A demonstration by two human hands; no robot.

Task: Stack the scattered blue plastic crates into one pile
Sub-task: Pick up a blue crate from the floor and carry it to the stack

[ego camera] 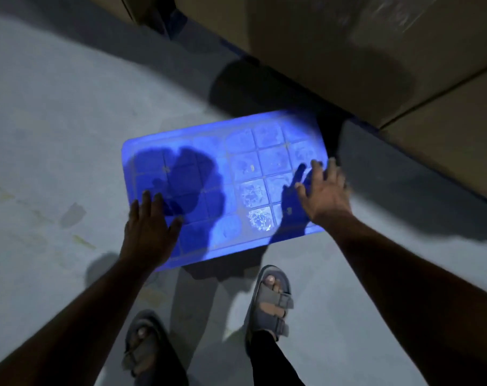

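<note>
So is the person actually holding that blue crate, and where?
Nothing is gripped. Both hands, left and right, are spread open over the blue plastic crate, near its two short ends; contact cannot be told.

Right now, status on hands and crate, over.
Left hand and right hand open, fingers spread over blue plastic crate. Crate upside down on floor. Cardboard boxes close behind it.

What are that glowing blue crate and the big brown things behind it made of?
The blue crate looks like moulded plastic: a ribbed grid, smooth, seemingly translucent, scuffed in places. The brown boxes look like matte cardboard, with flat faces and a seam, though blur leaves that unsure.
</note>
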